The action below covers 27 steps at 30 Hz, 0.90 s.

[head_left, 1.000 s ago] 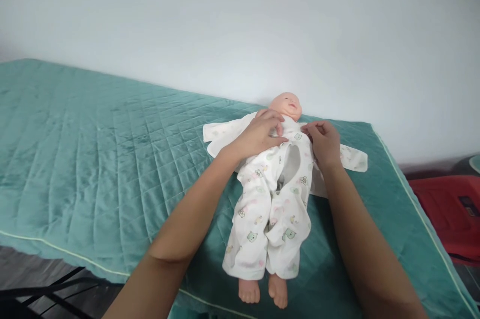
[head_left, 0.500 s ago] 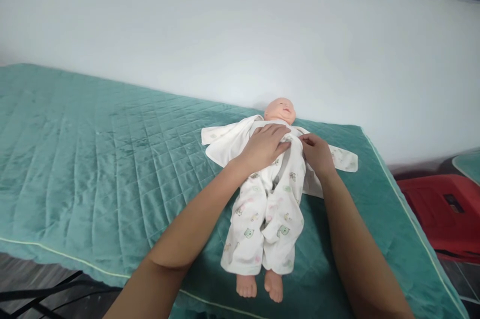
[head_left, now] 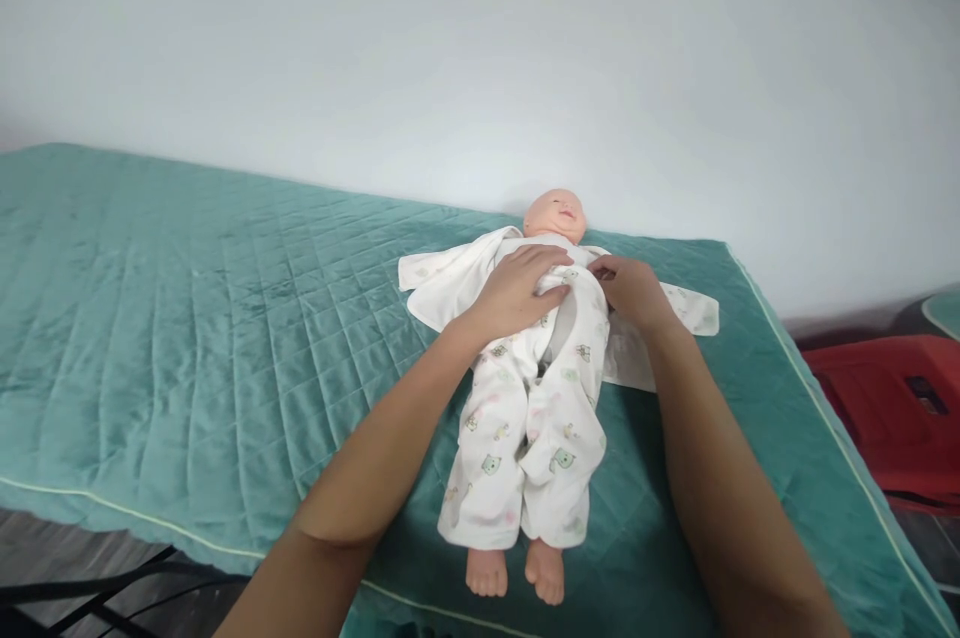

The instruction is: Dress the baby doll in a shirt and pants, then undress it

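Observation:
A baby doll [head_left: 555, 215] lies on its back, head toward the wall and bare feet toward me. It wears white split-crotch trousers [head_left: 562, 418] printed with small animals. A white jacket [head_left: 450, 268] is spread out beneath it, sleeves to both sides. My left hand [head_left: 523, 290] rests open across the doll's belly, fingers stretched over the top of the trousers. At the right side of the waist, my right hand [head_left: 634, 290] is closed with bent fingers on the trousers' waistband; its fingertips are partly hidden.
A green quilted cover [head_left: 225, 338] lies over the bed, which stands against a white wall [head_left: 375, 58]. Beyond the right edge is a red plastic object [head_left: 892, 408]. Black metal bars [head_left: 97, 588] show at the lower left.
The trousers' waist now sits smoother and fuller at the right side. My right hand has shifted slightly up and left along it; my left hand stays on the belly. The view tilted slightly.

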Tool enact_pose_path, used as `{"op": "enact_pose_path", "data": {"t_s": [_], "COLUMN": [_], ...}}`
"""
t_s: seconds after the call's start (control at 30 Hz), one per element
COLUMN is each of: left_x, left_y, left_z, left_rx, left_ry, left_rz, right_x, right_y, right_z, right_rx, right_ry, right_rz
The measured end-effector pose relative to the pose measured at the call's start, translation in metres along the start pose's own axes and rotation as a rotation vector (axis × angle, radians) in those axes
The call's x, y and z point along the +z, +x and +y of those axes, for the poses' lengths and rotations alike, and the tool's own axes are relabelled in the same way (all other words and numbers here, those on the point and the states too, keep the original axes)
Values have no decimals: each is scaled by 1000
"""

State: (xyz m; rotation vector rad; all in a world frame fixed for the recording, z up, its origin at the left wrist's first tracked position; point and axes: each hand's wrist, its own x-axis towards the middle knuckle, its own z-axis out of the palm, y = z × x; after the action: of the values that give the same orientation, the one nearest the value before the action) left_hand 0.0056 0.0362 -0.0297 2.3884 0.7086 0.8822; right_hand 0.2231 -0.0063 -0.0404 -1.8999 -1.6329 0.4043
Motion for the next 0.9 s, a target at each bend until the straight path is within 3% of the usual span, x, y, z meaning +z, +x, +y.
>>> {"op": "enact_pose_path", "data": {"t_s": [0.1, 0.2, 0.4, 0.6, 0.77, 0.9], "left_x": [0, 0, 0, -2, -6, -8], "left_y": [-1, -2, -4, -7, -9, -10], "left_z": [0, -1, -3, -3, -1, -1], "left_rx": [-11, -5, -14, -23, -48, -53], "left_ry": [-6, -19, -42, -69, -89, -101], "left_rz": [2, 5, -1, 9, -20, -27], "right_x": [1, 1, 7, 14, 15, 8], "right_y": [9, 18, 25, 15, 16, 19], "right_z": [4, 12, 17, 5, 14, 24], "right_rx": [-126, -221, -168, -211, -180, -163], "right_ry": [-207, -332, -317, -509, -295, 35], "right_rz": [101, 91, -49, 35, 46, -60]}}
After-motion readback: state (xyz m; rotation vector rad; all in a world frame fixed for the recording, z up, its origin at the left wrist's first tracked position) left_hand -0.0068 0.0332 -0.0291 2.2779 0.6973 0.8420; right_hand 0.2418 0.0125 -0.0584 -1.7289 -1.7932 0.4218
